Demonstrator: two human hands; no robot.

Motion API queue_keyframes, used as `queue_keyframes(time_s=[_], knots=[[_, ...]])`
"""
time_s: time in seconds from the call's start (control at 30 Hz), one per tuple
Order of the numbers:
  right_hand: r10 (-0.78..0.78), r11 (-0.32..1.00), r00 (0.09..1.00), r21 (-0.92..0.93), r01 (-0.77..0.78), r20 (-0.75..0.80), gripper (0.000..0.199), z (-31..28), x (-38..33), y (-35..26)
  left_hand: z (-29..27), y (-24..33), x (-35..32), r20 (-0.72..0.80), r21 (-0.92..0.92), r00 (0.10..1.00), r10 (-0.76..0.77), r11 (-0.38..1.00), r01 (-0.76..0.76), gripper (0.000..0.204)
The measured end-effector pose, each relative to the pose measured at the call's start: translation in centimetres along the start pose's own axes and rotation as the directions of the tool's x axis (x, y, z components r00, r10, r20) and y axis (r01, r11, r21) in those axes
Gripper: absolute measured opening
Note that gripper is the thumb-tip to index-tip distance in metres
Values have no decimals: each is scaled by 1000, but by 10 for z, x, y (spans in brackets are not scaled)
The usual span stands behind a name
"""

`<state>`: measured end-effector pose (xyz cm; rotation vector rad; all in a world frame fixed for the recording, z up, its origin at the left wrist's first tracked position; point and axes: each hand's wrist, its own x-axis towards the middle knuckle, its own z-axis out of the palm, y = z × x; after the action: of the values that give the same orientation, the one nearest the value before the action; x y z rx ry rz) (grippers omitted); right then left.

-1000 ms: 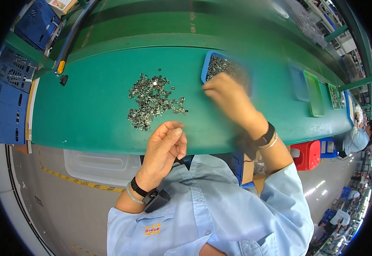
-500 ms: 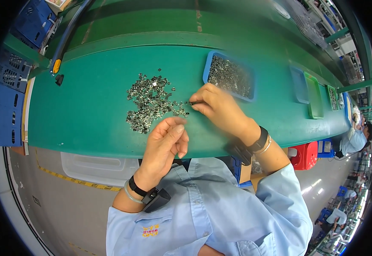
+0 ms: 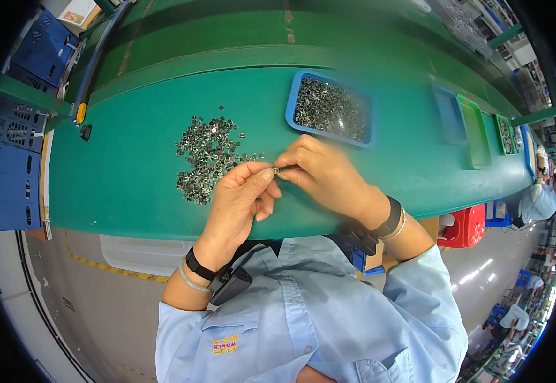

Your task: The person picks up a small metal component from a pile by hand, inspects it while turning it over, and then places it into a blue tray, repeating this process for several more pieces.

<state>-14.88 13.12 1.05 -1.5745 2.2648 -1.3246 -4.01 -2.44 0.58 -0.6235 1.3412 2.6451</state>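
Between my two hands, at the fingertips, is a small shiny metal piece (image 3: 276,170). My right hand (image 3: 323,175) pinches it between thumb and fingers. My left hand (image 3: 240,198) closes thumb and forefinger at its other side, with the remaining fingers curled. The fingertips hide most of the piece, so its exact shape does not show. A loose pile of small square metal pieces (image 3: 204,153), silver and dark, lies on the green tabletop (image 3: 125,166) just beyond my left hand. Past my right hand stands a blue tray (image 3: 289,115) full of similar small metal pieces.
At the right lie an empty-looking blue tray (image 3: 445,115), a green tray (image 3: 480,153) and a smaller green tray of parts (image 3: 496,127). Blue crates (image 3: 10,191) stand on the left. A red stool (image 3: 469,226) is below the table's right side. Other people sit far right.
My right hand has come back from the pile's edge toward my left hand. Their fingertips now meet at the small metal piece. The view has shifted slightly.
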Motion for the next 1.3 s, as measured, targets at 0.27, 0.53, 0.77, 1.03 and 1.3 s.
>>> queue_keyframes(time_s=[0.27, 0.53, 0.77, 1.03, 1.3], knots=[[119, 992, 992, 54, -117, -31, 18, -3, -3, 1, 4, 4, 3, -44, 105, 994, 100, 990, -95, 16], [7, 1000, 997, -26, -9, -77, 21, -5, -4, -7, 8, 5, -5, 23, 83, 999, 47, 995, -49, 17], [-101, 991, 988, -96, 91, -114, 24, 0, -5, -18, 0, -2, -11, 188, -204, 982, -20, 977, 59, 17], [-31, 999, 973, 34, 40, -228, 24, 11, -11, -30, 3, -2, -22, 214, -220, 977, 20, 975, 28, 20], [-99, 985, 985, -156, 77, -140, 21, 0, -13, -39, 5, -3, -31, 114, -108, 992, 49, 993, -37, 21]])
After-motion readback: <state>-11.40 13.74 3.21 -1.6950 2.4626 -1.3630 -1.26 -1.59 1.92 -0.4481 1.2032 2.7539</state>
